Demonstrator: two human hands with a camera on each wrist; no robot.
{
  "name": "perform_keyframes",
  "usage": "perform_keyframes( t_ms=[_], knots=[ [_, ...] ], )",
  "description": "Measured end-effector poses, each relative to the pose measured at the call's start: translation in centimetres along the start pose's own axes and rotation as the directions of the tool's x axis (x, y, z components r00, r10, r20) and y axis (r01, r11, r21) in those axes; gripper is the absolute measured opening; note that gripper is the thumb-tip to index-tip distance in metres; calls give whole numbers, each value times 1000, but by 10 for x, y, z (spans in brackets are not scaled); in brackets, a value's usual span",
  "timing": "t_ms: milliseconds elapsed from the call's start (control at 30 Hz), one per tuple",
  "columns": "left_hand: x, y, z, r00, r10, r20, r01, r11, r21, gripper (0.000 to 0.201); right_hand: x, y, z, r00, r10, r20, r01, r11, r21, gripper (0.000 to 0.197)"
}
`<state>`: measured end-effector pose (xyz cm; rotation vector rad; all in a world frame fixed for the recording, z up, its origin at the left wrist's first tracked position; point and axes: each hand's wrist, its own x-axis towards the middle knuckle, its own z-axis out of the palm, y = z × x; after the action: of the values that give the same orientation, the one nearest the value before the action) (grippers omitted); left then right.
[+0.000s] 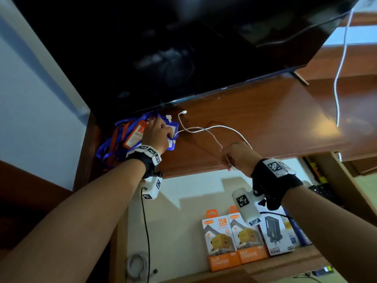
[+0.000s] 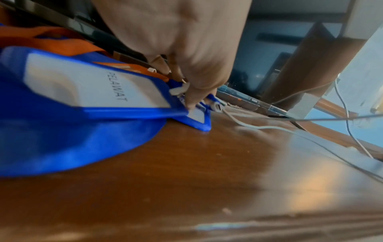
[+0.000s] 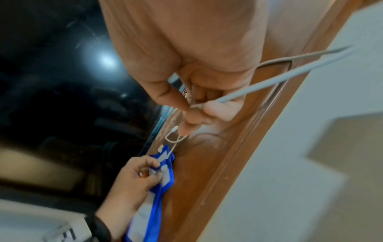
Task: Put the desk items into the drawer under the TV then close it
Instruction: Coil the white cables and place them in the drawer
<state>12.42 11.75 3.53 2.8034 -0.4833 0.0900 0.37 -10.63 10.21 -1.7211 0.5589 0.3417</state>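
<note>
White cable (image 1: 206,131) runs between your two hands: your right hand (image 1: 237,155) pinches it between thumb and fingertips (image 3: 217,109) at the front edge of the brown wooden desk (image 1: 265,119), and from there it loops across the desktop toward your left hand (image 1: 156,134). Your left hand lies on the heap of blue badge holders (image 2: 93,88) and blue and orange lanyards (image 1: 114,139) at the left end of the desk, its fingers curled onto the clips at the top of the holders; motion blur makes it hard to tell whether they also catch the cable's end, which lies right at those fingertips. One card reads "PELAWAT"; the other holders are mostly covered by your hand. A short stretch of the cable with a small plug (image 1: 184,112) lies just beyond, close under the TV (image 1: 163,48), whose dark screen is cut off at the top. Below the desk edge the drawer (image 1: 183,211) stands open, holding orange charger boxes (image 1: 234,242), a dark box (image 1: 277,235) partly hidden by your right wrist camera, and a coiled grey cable (image 1: 135,264) in its near left corner.
</note>
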Motion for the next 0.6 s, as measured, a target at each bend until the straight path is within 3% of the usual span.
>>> perform_keyframes(
  t_ms=[100, 200, 300, 500, 600],
  knots=[
    [-1, -13, -6, 998, 63, -31, -62, 998, 17, 20, 8, -12, -8, 994, 71, -87, -40, 947, 318, 15],
    [-2, -28, -16, 995, 82, -56, -80, 996, 31, 8, 21, -24, -24, 973, 123, -196, 1, 845, 535, 15],
    [-3, -38, -24, 999, 33, -11, -33, 997, 65, 6, 26, -29, -35, 955, 130, -265, 69, 776, 627, 16],
    [-1, -40, -30, 997, -80, 4, 80, 995, -56, 13, 30, -23, -44, 943, 129, -307, 176, 589, 789, 25],
    [2, -35, -35, 994, -103, 22, 104, 990, -93, 15, 29, -22, -48, 936, 120, -330, 209, 566, 797, 21]
  ],
)
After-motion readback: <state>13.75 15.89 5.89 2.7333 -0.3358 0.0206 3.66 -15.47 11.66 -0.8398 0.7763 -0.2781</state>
